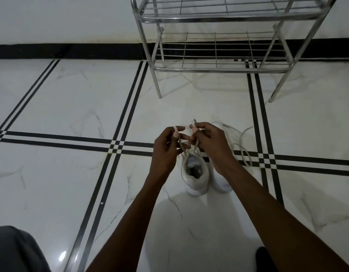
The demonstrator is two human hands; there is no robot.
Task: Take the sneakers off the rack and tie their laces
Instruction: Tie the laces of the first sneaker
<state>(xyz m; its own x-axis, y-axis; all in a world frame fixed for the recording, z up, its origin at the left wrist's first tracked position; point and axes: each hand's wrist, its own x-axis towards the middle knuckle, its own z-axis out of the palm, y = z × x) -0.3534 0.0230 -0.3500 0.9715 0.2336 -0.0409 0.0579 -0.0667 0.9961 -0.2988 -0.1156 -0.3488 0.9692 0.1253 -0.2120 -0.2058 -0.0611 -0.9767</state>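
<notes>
We see two white sneakers standing side by side on the marble-patterned floor (52,99), in front of the metal rack (220,69), which stands against the wall behind them. The left sneaker (195,173) faces away from us with its opening showing; the right sneaker (221,183) sits just beside it, largely hidden under the right forearm.

Both hands are raised just above the left sneaker, close together. The left hand (165,152) has its fingers curled, thumb and forefinger pinching one strand of the lace (180,143), which loops over the top of the fingers. The right hand (211,142) is likewise closed, pinching the other strand near its tip, which pokes up above the fingertips. The two strands run down from the hands to the top eyelets of the left sneaker, crossing between the hands.

The right sneaker's loose laces (243,154) trail untied across the floor to the right, over the black tile lines.

A grey-clad knee (16,250) shows at the lower left corner
</notes>
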